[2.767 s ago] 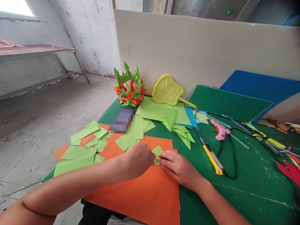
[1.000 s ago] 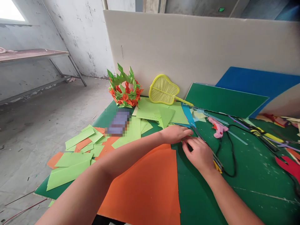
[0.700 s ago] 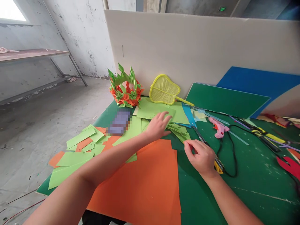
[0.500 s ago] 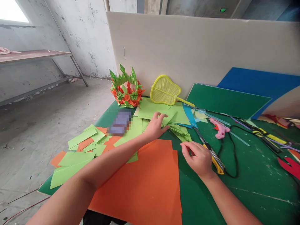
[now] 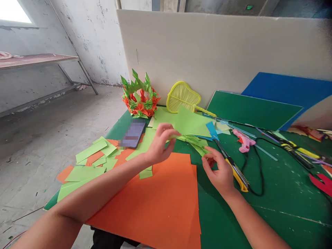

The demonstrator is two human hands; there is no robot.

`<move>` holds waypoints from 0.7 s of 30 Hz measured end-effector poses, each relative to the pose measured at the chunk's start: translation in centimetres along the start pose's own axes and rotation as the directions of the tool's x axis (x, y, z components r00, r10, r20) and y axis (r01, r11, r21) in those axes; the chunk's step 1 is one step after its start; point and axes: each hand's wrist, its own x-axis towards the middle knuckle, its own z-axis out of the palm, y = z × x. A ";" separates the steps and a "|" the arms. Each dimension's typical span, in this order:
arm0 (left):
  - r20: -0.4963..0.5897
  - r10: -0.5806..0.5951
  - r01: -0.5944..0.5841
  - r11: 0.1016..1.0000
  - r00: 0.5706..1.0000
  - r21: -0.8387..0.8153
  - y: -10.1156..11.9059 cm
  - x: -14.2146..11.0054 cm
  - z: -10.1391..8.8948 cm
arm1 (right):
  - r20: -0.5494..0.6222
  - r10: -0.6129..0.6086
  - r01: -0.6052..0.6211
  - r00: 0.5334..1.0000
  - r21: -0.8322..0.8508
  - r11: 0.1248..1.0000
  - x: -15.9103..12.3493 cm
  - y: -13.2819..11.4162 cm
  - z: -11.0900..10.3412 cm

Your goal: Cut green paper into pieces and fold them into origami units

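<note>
Cannot confirm any grip by the left hand (image 5: pixel 160 145), with curled fingers at the green sheet (image 5: pixel 190 119), nor by the right hand (image 5: pixel 220 173), with bent fingers at the folded green pieces (image 5: pixel 198 145); contact hard to make out. Cannot tell whether the sheet is lifted or resting. Note phone (image 5: pixel 135 133) pixelated along its left side, red item (image 5: pixel 321 183) cut off at right edge. Find green sheet pale, plain, toward the back of the bench (image 5: pixel 228 224); folded pieces narrow, overlapping, between the hands. Count one phone, one orange-and-green paper crown (image 5: pixel 141 105), one yellow fan (image 5: pixel 181 97), one cutter (image 5: pixel 237 174), one pink glue gun (image 5: pixel 243 141), at least two orange sheets (image 5: pixel 160 204); unable to count folded pieces.
</note>
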 end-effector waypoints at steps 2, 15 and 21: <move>0.281 0.110 -0.118 0.993 0.953 0.013 1.2 -1.3 -1.4 | 0.006 0.079 -0.079 0.997 0.091 0.993 0.0 0.1 0.3; 0.756 0.255 -0.207 0.965 0.603 -0.161 4.0 -4.6 -2.6 | 0.279 0.196 -0.260 0.940 0.219 0.940 -0.9 0.6 0.1; 0.447 0.016 0.083 0.976 0.895 -0.201 2.8 -4.1 -3.2 | 0.299 0.116 -0.190 0.947 0.230 0.954 -0.8 0.1 0.5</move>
